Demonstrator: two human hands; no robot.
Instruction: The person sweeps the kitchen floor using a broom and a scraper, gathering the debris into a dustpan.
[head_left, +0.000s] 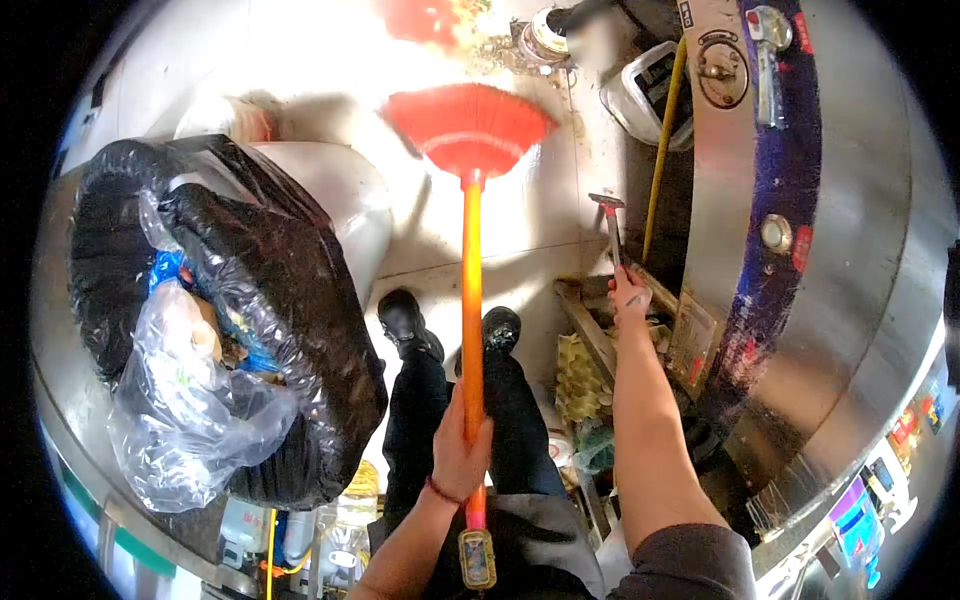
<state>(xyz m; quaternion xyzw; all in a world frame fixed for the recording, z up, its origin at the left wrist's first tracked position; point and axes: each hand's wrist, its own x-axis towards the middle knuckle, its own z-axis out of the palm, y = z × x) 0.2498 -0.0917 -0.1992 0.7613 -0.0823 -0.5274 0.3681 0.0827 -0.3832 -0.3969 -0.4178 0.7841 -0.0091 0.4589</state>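
My left hand [462, 447] is wrapped round the orange handle of a broom [472, 300]. Its red fan-shaped bristle head points away from me over the pale floor. Out to the right, my right hand [628, 292] is closed on the grey handle of a scraper [613, 228], which has a narrow crosswise head with red at its neck. The scraper head is near a yellow pole [665, 150] beside the metal equipment; I cannot tell whether it touches anything.
A bin lined with a black bag [290, 290] stands at left, clear plastic [190, 400] spilling over it. A metal counter front [740, 200] with knobs runs along the right. A white container [640, 100] and loose debris [500, 50] lie ahead on the floor [520, 235].
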